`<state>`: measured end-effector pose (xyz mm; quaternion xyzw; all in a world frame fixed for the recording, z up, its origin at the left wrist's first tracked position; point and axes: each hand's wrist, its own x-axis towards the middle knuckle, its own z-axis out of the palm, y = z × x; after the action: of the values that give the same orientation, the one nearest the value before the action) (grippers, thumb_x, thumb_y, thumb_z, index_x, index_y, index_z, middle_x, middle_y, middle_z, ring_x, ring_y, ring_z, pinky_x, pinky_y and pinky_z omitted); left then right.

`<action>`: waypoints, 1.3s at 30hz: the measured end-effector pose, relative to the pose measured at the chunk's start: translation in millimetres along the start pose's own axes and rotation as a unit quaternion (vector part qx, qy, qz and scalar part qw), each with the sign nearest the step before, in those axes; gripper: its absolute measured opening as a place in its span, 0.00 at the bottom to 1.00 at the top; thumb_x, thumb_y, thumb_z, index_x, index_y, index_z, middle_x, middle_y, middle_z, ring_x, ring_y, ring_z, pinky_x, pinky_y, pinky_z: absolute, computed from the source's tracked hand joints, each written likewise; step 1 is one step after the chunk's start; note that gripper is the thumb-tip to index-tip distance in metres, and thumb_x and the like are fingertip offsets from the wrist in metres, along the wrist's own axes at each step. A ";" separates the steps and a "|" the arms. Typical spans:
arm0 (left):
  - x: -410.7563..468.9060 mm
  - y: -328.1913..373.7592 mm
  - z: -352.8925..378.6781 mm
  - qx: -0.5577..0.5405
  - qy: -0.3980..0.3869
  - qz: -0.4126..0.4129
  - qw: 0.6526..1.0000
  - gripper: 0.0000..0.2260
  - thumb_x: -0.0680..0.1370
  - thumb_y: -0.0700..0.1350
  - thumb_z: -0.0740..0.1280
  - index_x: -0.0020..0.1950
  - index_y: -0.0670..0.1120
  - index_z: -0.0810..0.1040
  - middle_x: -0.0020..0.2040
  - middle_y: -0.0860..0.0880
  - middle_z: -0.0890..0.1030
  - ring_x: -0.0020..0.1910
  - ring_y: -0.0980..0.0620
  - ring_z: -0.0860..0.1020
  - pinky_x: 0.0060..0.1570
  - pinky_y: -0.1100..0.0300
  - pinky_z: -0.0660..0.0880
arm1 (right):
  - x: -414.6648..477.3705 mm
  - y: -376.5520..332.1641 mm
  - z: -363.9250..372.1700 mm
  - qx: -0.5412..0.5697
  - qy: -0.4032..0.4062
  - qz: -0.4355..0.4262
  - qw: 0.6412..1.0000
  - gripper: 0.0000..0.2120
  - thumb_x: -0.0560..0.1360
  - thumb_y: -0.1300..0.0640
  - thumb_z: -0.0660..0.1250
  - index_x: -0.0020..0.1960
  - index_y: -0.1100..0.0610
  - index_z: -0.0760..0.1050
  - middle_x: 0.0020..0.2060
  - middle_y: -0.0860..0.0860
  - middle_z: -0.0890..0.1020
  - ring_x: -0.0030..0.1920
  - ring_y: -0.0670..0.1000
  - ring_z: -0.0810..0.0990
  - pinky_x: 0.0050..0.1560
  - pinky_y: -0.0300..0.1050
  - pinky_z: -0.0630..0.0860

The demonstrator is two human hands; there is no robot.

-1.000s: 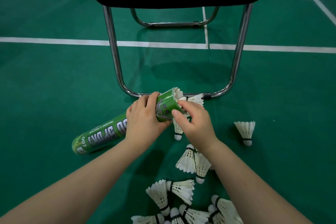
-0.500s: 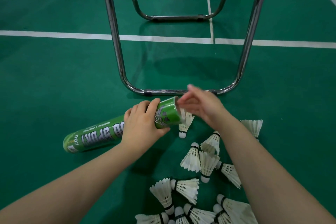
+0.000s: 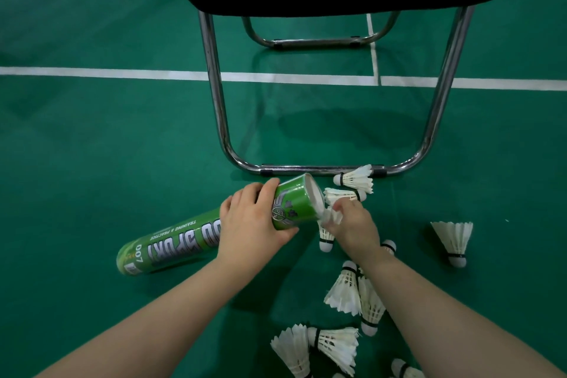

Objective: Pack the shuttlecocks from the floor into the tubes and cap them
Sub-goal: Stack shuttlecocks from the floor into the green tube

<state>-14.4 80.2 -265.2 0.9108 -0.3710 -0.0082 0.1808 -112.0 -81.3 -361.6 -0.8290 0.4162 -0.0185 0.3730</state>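
A green court floor (image 3: 92, 147) with white lines is seen, and a chrome-legged chair (image 3: 214, 101) stands beyond the hands. The green tube (image 3: 171, 247) is gripped near its open, slightly raised mouth by the left hand (image 3: 254, 224). A shuttlecock (image 3: 333, 217) is pinched by the right hand (image 3: 352, 224) right at that mouth. The cork should probably be led in first, with the skirt kept straight so feathers are not crushed on the rim. White-feathered, black-banded loose shuttlecocks (image 3: 346, 288) are scattered just behind the right hand.

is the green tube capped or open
Open. The green tube shows a bare white mouth with no cap; the right hand holds a shuttlecock at it.
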 end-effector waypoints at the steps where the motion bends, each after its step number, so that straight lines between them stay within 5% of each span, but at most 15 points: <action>1: 1.2 -0.5 -0.1 -0.002 0.002 -0.003 1.000 0.36 0.62 0.58 0.74 0.67 0.50 0.67 0.57 0.48 0.74 0.57 0.46 0.71 0.59 0.50 0.62 | -1.4 3.1 0.1 -0.011 0.001 -0.009 1.000 0.16 0.71 0.52 0.71 0.54 0.56 0.73 0.50 0.51 0.74 0.50 0.53 0.71 0.46 0.45 0.68; 5: 1.8 -1.0 -0.2 -0.003 0.001 -0.007 1.000 0.36 0.61 0.58 0.75 0.66 0.50 0.68 0.55 0.48 0.74 0.56 0.45 0.71 0.59 0.49 0.63 | -4.2 9.2 -4.7 0.001 -0.020 -0.015 1.000 0.13 0.72 0.51 0.70 0.48 0.61 0.77 0.47 0.51 0.75 0.52 0.54 0.72 0.46 0.44 0.66; 8: 2.8 -0.7 -1.5 -0.007 -0.002 -0.015 1.000 0.36 0.62 0.58 0.75 0.67 0.51 0.67 0.56 0.48 0.74 0.56 0.46 0.71 0.59 0.48 0.63 | -9.8 -0.7 -26.9 0.169 -0.014 -0.004 0.986 0.13 0.75 0.52 0.67 0.36 0.59 0.76 0.40 0.52 0.76 0.43 0.53 0.74 0.42 0.44 0.68; 13: 5.6 3.6 -4.2 -0.013 0.002 -0.026 1.000 0.36 0.62 0.57 0.75 0.66 0.51 0.68 0.56 0.47 0.74 0.56 0.44 0.71 0.59 0.48 0.63 | -34.0 -36.2 -66.7 0.354 0.269 -0.025 0.895 0.14 0.76 0.57 0.66 0.31 0.54 0.70 0.36 0.47 0.73 0.35 0.40 0.69 0.39 0.32 0.67; 16: 6.5 12.9 -4.4 -0.022 -0.001 -0.031 0.999 0.36 0.62 0.56 0.75 0.66 0.51 0.67 0.56 0.48 0.74 0.56 0.45 0.71 0.59 0.49 0.63 | -45.7 -58.4 -69.3 0.347 0.334 -0.097 0.871 0.12 0.76 0.53 0.64 0.34 0.50 0.70 0.37 0.44 0.73 0.40 0.44 0.72 0.43 0.33 0.68; 19: 5.2 22.6 -5.0 -0.028 -0.004 -0.030 0.999 0.35 0.62 0.56 0.75 0.66 0.52 0.67 0.56 0.48 0.74 0.56 0.45 0.71 0.58 0.49 0.63 | -53.3 -72.7 -58.2 0.320 0.331 -0.145 0.876 0.11 0.75 0.48 0.61 0.38 0.53 0.74 0.38 0.40 0.73 0.43 0.48 0.73 0.45 0.38 0.70; 25: 5.6 32.1 -4.3 -0.035 0.014 -0.024 0.999 0.35 0.62 0.55 0.75 0.66 0.50 0.68 0.56 0.47 0.75 0.55 0.44 0.72 0.56 0.49 0.65 | -58.4 -78.1 -37.1 0.264 0.193 -0.217 0.920 0.19 0.78 0.44 0.53 0.33 0.52 0.70 0.28 0.43 0.71 0.33 0.49 0.70 0.39 0.53 0.71; 29: 7.4 30.8 -2.1 -0.029 0.014 -0.019 0.999 0.35 0.61 0.55 0.75 0.66 0.50 0.68 0.55 0.47 0.75 0.54 0.43 0.73 0.55 0.48 0.66 | -61.7 -77.3 -45.1 0.270 0.206 -0.200 0.919 0.17 0.76 0.42 0.53 0.46 0.49 0.78 0.41 0.39 0.77 0.47 0.47 0.75 0.52 0.54 0.72; 31: 8.5 29.8 -2.5 -0.029 0.014 -0.018 0.999 0.36 0.61 0.55 0.74 0.66 0.51 0.68 0.56 0.48 0.75 0.55 0.44 0.72 0.56 0.48 0.65 | -58.6 -76.6 -52.0 0.318 0.222 -0.149 0.909 0.16 0.73 0.40 0.55 0.55 0.46 0.73 0.49 0.37 0.76 0.55 0.45 0.73 0.59 0.50 0.70; 35: 8.0 29.2 -2.3 -0.034 0.012 -0.013 0.999 0.36 0.61 0.55 0.75 0.66 0.51 0.68 0.56 0.48 0.75 0.55 0.44 0.73 0.56 0.49 0.65 | -48.6 -81.4 -57.6 0.346 0.091 -0.126 0.925 0.23 0.72 0.39 0.58 0.62 0.49 0.72 0.57 0.44 0.75 0.60 0.43 0.72 0.64 0.47 0.69; 39: 5.9 28.5 -2.8 -0.031 0.017 -0.006 0.999 0.36 0.60 0.55 0.76 0.66 0.50 0.68 0.56 0.47 0.75 0.55 0.44 0.73 0.56 0.48 0.65 | -51.7 -82.1 -50.3 0.236 0.213 -0.190 0.929 0.20 0.74 0.43 0.57 0.53 0.55 0.78 0.50 0.41 0.76 0.55 0.42 0.74 0.59 0.47 0.70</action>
<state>-28.8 58.4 -252.3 0.9070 -0.3620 -0.0053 0.2151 -107.5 -44.4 -258.8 -0.7571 0.3039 -0.3628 0.4504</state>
